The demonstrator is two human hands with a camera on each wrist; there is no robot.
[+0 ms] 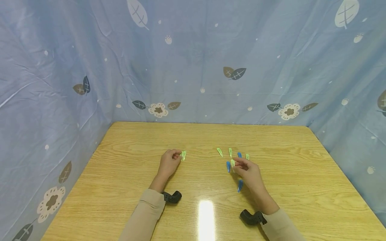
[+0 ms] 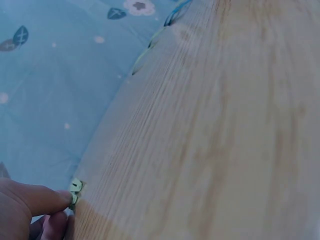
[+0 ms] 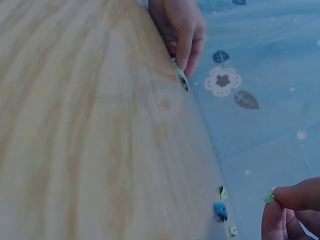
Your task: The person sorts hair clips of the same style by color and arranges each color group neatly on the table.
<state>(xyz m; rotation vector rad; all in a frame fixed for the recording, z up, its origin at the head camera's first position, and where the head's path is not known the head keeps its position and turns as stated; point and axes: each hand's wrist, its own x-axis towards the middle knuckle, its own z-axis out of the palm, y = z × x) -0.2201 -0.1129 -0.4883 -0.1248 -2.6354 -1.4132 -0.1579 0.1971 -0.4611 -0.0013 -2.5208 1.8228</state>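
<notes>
At the left, my left hand [image 1: 169, 163] pinches a light green snap hair clip [image 2: 74, 200] between thumb and finger, low at the tabletop. Another green hair clip [image 1: 184, 155] lies right beside those fingertips. My right hand [image 1: 248, 172] pinches a green hair clip [image 1: 232, 163] held over the table, clear of the surface in the right wrist view. Just left of it lies a blue hair clip [image 1: 228, 166]. A second blue clip [image 1: 240, 185] lies below the right hand, and a third blue clip [image 1: 239, 155] lies beyond it.
Green clips lie behind the right hand: one tilted clip [image 1: 219, 152], one upright in view [image 1: 230, 152], and one partly hidden by the fingers [image 1: 247, 156]. The wooden table [image 1: 120, 187] meets a blue patterned curtain [image 1: 193, 83] at its back and sides.
</notes>
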